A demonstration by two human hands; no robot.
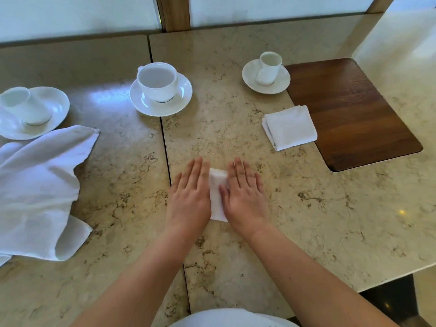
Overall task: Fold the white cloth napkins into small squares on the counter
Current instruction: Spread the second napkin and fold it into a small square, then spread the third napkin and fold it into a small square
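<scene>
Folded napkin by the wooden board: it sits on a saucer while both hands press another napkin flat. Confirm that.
Wrong in one respect: the head view shows the folded napkin lying on the counter, overlapping the wooden board, not on a saucer. Both hands, left hand and right hand, do press another napkin flat.

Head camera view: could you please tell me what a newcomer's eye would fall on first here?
First, the two hands, left hand and right hand, pressing flat on a small folded napkin at the centre of the marble counter. Next, a finished folded square lies at the wooden inlay's edge, and a loose white cloth lies crumpled at far left.
</scene>
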